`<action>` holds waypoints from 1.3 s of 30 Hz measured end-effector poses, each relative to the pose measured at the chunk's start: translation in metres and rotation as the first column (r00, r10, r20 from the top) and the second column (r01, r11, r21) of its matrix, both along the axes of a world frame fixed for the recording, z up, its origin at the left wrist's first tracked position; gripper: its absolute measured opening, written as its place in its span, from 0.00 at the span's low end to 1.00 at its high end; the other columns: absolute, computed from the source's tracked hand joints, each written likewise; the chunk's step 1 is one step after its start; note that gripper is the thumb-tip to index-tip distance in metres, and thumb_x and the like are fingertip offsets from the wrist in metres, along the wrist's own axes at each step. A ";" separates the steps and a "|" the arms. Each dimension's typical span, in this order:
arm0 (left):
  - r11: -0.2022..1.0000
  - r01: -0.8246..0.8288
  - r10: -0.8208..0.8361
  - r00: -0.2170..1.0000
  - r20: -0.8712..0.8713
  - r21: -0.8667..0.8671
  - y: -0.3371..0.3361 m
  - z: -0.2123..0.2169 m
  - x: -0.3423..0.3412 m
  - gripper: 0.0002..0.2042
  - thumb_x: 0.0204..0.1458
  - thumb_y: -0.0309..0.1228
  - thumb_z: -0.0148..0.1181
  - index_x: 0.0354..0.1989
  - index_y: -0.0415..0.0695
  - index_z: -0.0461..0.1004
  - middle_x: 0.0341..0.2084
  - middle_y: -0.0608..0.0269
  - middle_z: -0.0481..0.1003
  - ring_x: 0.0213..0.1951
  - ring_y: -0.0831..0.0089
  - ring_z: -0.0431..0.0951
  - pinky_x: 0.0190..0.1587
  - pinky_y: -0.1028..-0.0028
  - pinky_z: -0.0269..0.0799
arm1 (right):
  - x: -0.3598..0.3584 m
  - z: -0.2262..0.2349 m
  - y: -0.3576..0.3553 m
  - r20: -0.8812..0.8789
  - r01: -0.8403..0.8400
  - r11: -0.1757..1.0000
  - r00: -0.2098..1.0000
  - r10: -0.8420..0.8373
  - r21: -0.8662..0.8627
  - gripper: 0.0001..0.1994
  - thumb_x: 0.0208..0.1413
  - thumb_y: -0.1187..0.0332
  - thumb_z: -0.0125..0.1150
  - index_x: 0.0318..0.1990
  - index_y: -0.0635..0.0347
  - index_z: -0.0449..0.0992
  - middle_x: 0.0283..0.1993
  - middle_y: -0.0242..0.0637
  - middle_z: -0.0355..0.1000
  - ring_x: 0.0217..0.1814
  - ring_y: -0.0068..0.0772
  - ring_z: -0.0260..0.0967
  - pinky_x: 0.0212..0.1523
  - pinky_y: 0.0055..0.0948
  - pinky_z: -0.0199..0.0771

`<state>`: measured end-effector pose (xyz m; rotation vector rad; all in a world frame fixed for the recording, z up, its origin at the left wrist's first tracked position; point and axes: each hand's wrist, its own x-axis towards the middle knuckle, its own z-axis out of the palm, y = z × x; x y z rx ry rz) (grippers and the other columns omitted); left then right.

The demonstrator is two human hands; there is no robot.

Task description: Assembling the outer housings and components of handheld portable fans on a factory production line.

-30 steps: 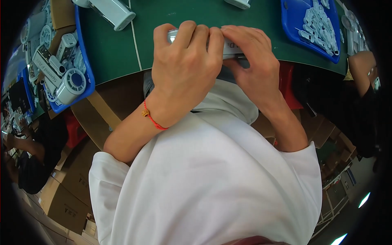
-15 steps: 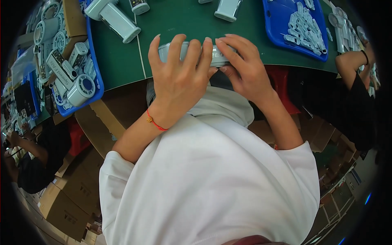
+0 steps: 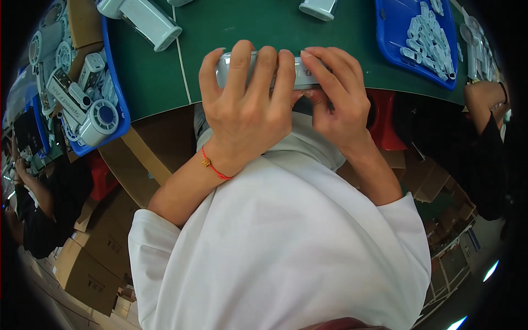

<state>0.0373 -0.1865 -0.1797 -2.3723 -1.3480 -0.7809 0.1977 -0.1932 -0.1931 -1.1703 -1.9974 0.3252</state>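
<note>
A pale grey, glossy plastic housing lies crosswise between my two hands at the near edge of the green table. Over its left and middle part, the fingers of my left hand curl from above. My right hand grips the right end, index finger on top and thumb at the near edge. Much of the housing is hidden under the fingers, and its underside cannot be seen. Farther back on the table lie a grey T-shaped device body and another grey housing.
To the left, a blue tray is heaped with grey fan-like parts. Another blue tray at the right holds small pale clips. A red stool and co-workers' arms appear beyond the table edge.
The view has shifted slightly, so the trays sit farther apart in it. My right hand has moved a little to the right, its fingers more bent. Both hands keep the housing.
</note>
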 end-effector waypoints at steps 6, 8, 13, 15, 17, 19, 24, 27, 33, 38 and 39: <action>0.999 0.030 -0.030 1.000 -0.008 -0.011 0.010 0.025 -0.003 0.14 0.49 0.41 0.52 0.33 0.42 0.75 0.29 0.64 0.71 0.39 0.64 0.70 0.43 0.58 0.63 | 0.004 0.031 0.015 0.093 -0.042 0.999 0.995 0.039 0.023 0.28 0.30 0.82 0.60 0.48 0.62 0.72 0.47 0.42 0.69 0.47 0.47 0.66 0.48 0.37 0.67; 0.984 0.098 -0.097 0.995 0.013 -0.151 0.019 0.044 -0.009 0.14 0.46 0.40 0.55 0.35 0.42 0.75 0.32 0.62 0.72 0.43 0.63 0.70 0.45 0.55 0.63 | 0.006 0.052 0.024 0.194 -0.100 0.992 0.974 0.113 -0.078 0.29 0.32 0.79 0.63 0.50 0.61 0.70 0.47 0.42 0.68 0.47 0.46 0.66 0.47 0.37 0.67; 0.993 0.120 -0.117 0.958 0.260 0.007 0.035 0.092 -0.026 0.14 0.44 0.37 0.59 0.36 0.41 0.74 0.38 0.59 0.70 0.45 0.61 0.68 0.49 0.57 0.61 | -0.001 0.088 0.024 0.005 -0.033 0.961 0.999 0.036 -0.275 0.26 0.39 0.69 0.66 0.50 0.65 0.68 0.45 0.48 0.67 0.47 0.48 0.66 0.48 0.35 0.66; 0.997 0.082 -0.072 0.766 0.639 0.014 0.023 0.094 -0.040 0.17 0.45 0.33 0.62 0.44 0.41 0.70 0.39 0.58 0.67 0.42 0.64 0.68 0.48 0.68 0.64 | -0.013 0.100 0.016 -0.155 0.022 0.933 0.984 -0.083 -0.360 0.26 0.44 0.65 0.65 0.52 0.67 0.67 0.45 0.47 0.67 0.45 0.43 0.67 0.47 0.32 0.66; 0.904 0.314 0.208 0.269 0.941 -0.290 0.012 0.090 -0.045 0.25 0.48 0.33 0.62 0.52 0.40 0.61 0.42 0.58 0.65 0.42 0.69 0.67 0.46 0.71 0.65 | -0.032 0.111 0.016 -0.315 -0.003 0.897 0.937 -0.152 -0.442 0.26 0.49 0.67 0.61 0.56 0.67 0.63 0.47 0.47 0.65 0.47 0.41 0.65 0.48 0.32 0.65; 0.611 0.717 0.431 0.055 0.901 -0.336 0.018 0.091 -0.045 0.32 0.54 0.41 0.55 0.62 0.42 0.46 0.49 0.55 0.63 0.50 0.70 0.66 0.49 0.73 0.66 | -0.052 0.112 0.022 -0.342 -0.035 0.940 0.936 -0.089 -0.338 0.29 0.49 0.70 0.59 0.59 0.67 0.58 0.52 0.49 0.60 0.53 0.46 0.60 0.53 0.36 0.61; 0.591 0.613 0.615 0.078 0.784 -0.524 0.016 0.116 -0.088 0.29 0.48 0.32 0.59 0.57 0.34 0.56 0.35 0.55 0.72 0.37 0.68 0.74 0.42 0.72 0.69 | -0.089 0.128 0.015 -0.107 -0.318 0.907 0.948 0.299 -0.277 0.28 0.48 0.59 0.61 0.55 0.64 0.65 0.60 0.47 0.56 0.61 0.50 0.53 0.59 0.44 0.53; 0.900 0.092 0.295 0.589 0.752 -0.425 0.011 0.136 -0.126 0.29 0.44 0.31 0.62 0.54 0.34 0.59 0.38 0.50 0.72 0.36 0.60 0.75 0.34 0.70 0.71 | -0.057 0.157 0.033 -0.018 -0.078 0.976 0.997 0.076 -0.205 0.16 0.54 0.60 0.55 0.43 0.64 0.74 0.49 0.44 0.69 0.51 0.42 0.65 0.54 0.36 0.62; 0.811 -0.475 0.565 0.788 0.246 -0.342 0.093 0.181 -0.157 0.29 0.44 0.35 0.60 0.54 0.38 0.59 0.32 0.51 0.69 0.32 0.52 0.76 0.27 0.62 0.72 | 0.044 0.151 0.080 0.343 0.374 0.920 0.884 -0.317 -0.114 0.14 0.52 0.71 0.55 0.47 0.62 0.71 0.48 0.42 0.69 0.51 0.42 0.65 0.53 0.32 0.61; 0.632 -0.652 0.622 0.749 -0.226 -0.419 0.177 0.156 -0.145 0.22 0.47 0.39 0.56 0.48 0.38 0.65 0.37 0.49 0.71 0.35 0.55 0.77 0.34 0.60 0.72 | 0.087 0.147 0.104 0.613 0.460 0.886 0.715 -0.335 -0.053 0.18 0.47 0.72 0.57 0.49 0.63 0.69 0.51 0.45 0.66 0.53 0.49 0.62 0.55 0.37 0.60; 0.630 -0.640 0.592 0.762 -0.262 -0.439 0.183 0.155 -0.143 0.21 0.48 0.40 0.55 0.46 0.39 0.66 0.38 0.49 0.72 0.36 0.55 0.77 0.36 0.60 0.72 | 0.090 0.143 0.102 0.615 0.468 0.882 0.712 -0.339 -0.056 0.18 0.47 0.72 0.57 0.48 0.63 0.69 0.52 0.45 0.65 0.53 0.49 0.61 0.55 0.37 0.60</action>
